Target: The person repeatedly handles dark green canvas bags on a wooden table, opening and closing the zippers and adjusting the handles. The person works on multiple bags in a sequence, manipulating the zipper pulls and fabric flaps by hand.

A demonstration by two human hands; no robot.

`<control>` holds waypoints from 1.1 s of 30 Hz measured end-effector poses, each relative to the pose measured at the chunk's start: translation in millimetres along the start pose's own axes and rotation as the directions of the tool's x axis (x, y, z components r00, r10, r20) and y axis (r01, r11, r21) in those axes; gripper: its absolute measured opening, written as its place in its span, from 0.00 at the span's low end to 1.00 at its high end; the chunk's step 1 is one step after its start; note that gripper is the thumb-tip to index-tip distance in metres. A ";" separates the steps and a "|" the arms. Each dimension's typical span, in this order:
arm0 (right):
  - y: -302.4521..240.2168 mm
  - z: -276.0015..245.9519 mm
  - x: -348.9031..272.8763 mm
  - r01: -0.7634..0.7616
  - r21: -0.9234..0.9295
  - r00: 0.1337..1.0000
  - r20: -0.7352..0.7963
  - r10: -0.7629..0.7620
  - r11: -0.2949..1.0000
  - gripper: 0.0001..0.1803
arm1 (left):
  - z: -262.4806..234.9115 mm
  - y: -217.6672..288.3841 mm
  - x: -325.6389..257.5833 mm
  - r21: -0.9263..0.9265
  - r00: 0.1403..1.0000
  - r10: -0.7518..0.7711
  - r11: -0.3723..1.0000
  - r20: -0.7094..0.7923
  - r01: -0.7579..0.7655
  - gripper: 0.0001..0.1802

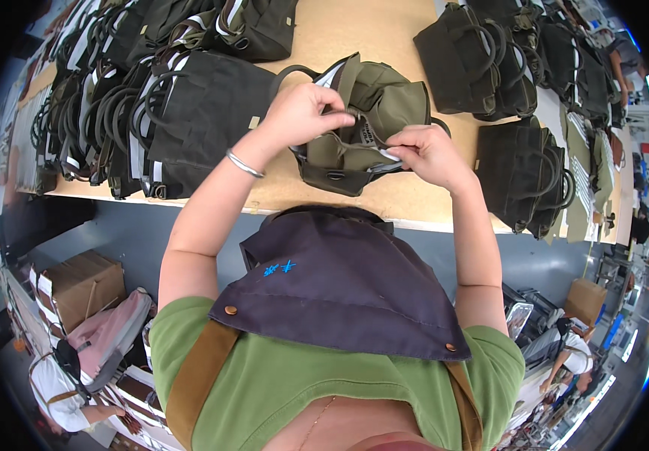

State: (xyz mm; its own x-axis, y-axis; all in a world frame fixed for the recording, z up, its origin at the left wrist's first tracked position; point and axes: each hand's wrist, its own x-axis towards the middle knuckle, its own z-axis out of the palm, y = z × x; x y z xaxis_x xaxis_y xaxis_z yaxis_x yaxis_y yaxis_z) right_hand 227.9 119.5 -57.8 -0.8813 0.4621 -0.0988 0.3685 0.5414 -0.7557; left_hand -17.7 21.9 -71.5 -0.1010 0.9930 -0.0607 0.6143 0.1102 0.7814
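Note:
A dark olive handbag [332,180] stands open in front of me at the table's near edge, its olive fabric lining [388,94] showing. My left hand [305,114] reaches in over the left side, thumb and index finger pinched at what looks like an inner pocket's zipper edge [359,120]. With thumb and fingers closed, my right hand [428,154] grips the bag's opening edge on the near right. A pale label [367,134] shows inside between my hands. One dark handle [294,73] arches out at the bag's far left.
Rows of similar dark handbags [200,105] crowd the table on the left. More handbags [463,64] stand on the right, beside stacked olive fabric pieces [580,180]. The tan tabletop [339,30] runs between them. A cardboard box [84,289] sits low at left; other people [576,353] are nearby.

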 end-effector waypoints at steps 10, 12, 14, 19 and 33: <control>0.8 15.4 15.0 0.102 -0.066 0.993 -0.047 -0.105 0.993 0.09 | 9.1 6.3 -10.1 0.548 0.982 0.184 0.827 -0.050 -0.127 0.18; 1.7 14.0 17.7 -0.019 -0.155 1.000 -0.027 0.015 0.988 0.08 | 5.1 25.2 -29.1 0.559 0.874 0.422 0.796 -0.240 -0.232 0.21; 1.6 15.6 20.4 -0.155 -0.094 0.988 0.001 0.156 0.983 0.08 | 29.7 39.2 -47.2 0.281 0.912 0.398 0.890 -0.097 -0.359 0.21; -2.7 23.8 32.6 -0.328 0.124 0.941 0.129 0.312 0.937 0.05 | 109.5 14.6 -73.6 0.425 0.956 0.254 0.889 -0.149 -0.171 0.15; -58.2 -44.7 60.0 -0.314 0.175 0.871 0.445 0.210 0.933 0.10 | 3.1 52.5 -60.8 0.119 0.893 0.433 0.900 -0.122 -0.420 0.08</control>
State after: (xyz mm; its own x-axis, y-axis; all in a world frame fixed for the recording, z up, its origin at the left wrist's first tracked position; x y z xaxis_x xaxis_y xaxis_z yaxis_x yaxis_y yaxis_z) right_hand 166.8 147.1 9.2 -0.8217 0.2034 -0.5324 0.5689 0.2371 -0.7875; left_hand 23.2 -32.6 -28.7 0.0799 0.9295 0.3601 0.6883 -0.3127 0.6545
